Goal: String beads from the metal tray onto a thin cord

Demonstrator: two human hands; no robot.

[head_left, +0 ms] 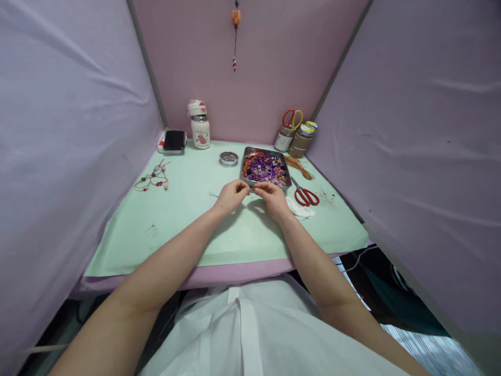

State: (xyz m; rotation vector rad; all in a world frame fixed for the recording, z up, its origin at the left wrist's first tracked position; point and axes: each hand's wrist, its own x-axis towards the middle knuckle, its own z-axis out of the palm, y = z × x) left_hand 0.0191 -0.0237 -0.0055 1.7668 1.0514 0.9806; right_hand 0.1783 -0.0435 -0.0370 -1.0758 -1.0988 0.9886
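On the pale green cloth cover (188,230), right of the middle, sits a shallow rectangular metal tray (288,183) with small purple and orange beads (266,168) in it. The left hand (234,193) and right hand (272,198) are just before it, a small item (251,189) between their fingertips. To its right lie red-handled scissors (307,196), a crumpled white cloth (300,209) before them, orange-brown cords (300,168) behind. Farther back stand a clear glass jar (283,141) and, right of it, a lidded brown jar (300,143). Left of the tray lies a round clear dish (228,158); behind and left, a white bottle (201,134).
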